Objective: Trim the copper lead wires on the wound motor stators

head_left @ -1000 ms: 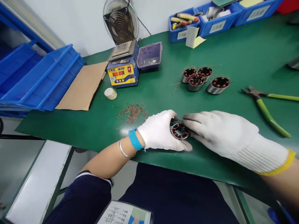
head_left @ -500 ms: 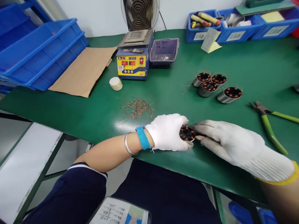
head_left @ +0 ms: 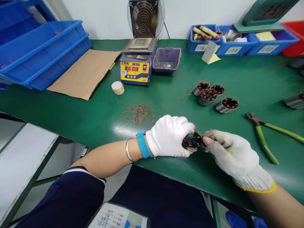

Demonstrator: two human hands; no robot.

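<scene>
My left hand (head_left: 169,136), in a white glove, is wrapped around a motor stator (head_left: 192,139). The stator is a metal cylinder with a black core and copper windings, its open end facing up toward me. At the stator's right rim, my right hand (head_left: 225,148) is closed in a pinch, its glove greyed at the fingers and the thumb tip bare. A thin copper wire tip seems to stick up above those fingers; most of what they pinch is hidden. Beyond the hands stand several more stators (head_left: 206,98) with loose wire ends.
Green-handled cutters (head_left: 261,129) lie to the right. Copper wire clippings (head_left: 138,114) are heaped left of centre. Behind are a yellow-and-blue heater unit (head_left: 135,71), a purple bin (head_left: 167,60) and a fan (head_left: 144,19). Blue bins (head_left: 231,47) line the back right; cardboard (head_left: 83,74) lies left.
My right fingers have gone from nearly straight to curled, with the thumb now showing at the stator's rim. The stator is turned slightly in my left hand. The whole view has shifted a little.
</scene>
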